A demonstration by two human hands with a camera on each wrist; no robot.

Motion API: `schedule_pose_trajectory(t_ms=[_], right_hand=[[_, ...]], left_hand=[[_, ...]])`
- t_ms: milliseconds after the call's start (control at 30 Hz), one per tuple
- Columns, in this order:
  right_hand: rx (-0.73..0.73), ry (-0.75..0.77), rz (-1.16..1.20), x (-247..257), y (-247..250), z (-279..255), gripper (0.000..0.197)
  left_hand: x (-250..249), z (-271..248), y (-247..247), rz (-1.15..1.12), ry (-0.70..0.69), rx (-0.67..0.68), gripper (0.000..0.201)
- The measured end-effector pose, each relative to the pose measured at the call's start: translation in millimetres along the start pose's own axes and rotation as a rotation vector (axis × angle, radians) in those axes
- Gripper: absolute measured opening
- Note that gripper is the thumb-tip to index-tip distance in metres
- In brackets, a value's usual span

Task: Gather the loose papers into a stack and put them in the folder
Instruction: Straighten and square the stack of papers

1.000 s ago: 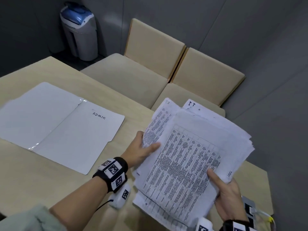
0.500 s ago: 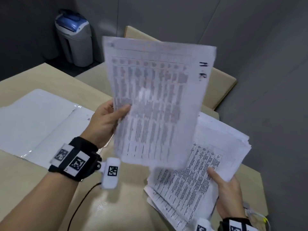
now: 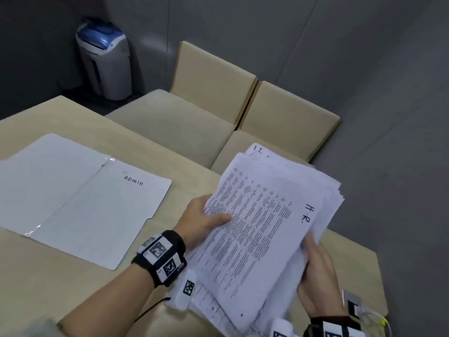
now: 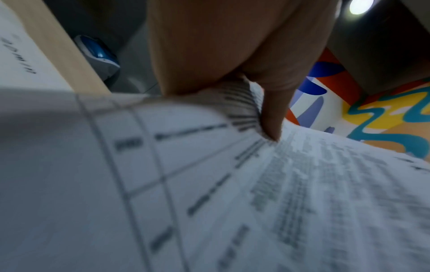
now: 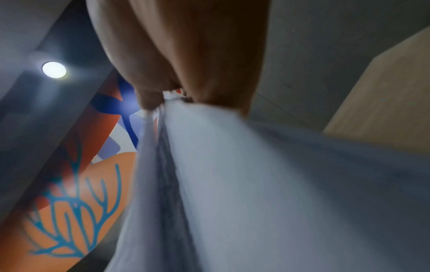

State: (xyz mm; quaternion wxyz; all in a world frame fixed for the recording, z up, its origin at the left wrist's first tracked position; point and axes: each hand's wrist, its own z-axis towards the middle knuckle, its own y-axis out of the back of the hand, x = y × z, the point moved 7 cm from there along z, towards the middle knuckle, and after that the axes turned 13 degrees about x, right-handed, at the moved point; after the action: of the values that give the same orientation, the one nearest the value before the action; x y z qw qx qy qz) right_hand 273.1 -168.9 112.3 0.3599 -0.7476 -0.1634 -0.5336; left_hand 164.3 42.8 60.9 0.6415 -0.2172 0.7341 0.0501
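Both hands gripped our uneven sheaf of white printed papers (image 3: 262,227) above the beige desk's (image 3: 73,283) right side: left hand (image 3: 201,220) pinching its left edge, right hand (image 3: 315,271) its near corner. We judged it limp, slippery, best held at opposite edges; the open white card folder (image 3: 80,198) lay left.

left hand (image 3: 202,218): thumb laid flat across the top sheet of the paper stack (image 3: 262,229), fingers hidden beneath, left edge gripped | right hand (image 3: 318,273): lower right edge pinched between thumb and fingers | both forearms extended forward, a marker-tagged band worn on each wrist
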Motion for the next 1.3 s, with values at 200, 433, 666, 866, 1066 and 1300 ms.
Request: schedule_pose_trajectory(t_ms=[200, 433, 666, 866, 1066, 1300], right_hand=[[-0.143, 0.271, -0.298, 16, -13, -3, 0.046], [-0.169, 0.200, -0.443, -33, 9, 12, 0.040], [-0.254, 0.315, -0.610, -5, -1, 10, 0.068], [-0.178, 0.533, -0.971, 23, -19, 9, 0.063], [-0.145, 0.514, -0.972, 20, -21, 8, 0.046], [-0.071, 0.159, -0.543, -10, 1, 28, 0.017]], left_hand=[[-34, -11, -3, 0.009, -0.292, -0.184, 0.026], [-23, -24, 20, 0.081, -0.291, -0.268, 0.071], [-28, -11, 19, 0.089, -0.317, -0.292, 0.058], [-62, -3, 10, 0.046, -0.411, -0.400, 0.053], [-62, 9, 21, 0.166, -0.275, -0.600, 0.025], [-80, 7, 18, 0.311, -0.194, -0.436, 0.043]])
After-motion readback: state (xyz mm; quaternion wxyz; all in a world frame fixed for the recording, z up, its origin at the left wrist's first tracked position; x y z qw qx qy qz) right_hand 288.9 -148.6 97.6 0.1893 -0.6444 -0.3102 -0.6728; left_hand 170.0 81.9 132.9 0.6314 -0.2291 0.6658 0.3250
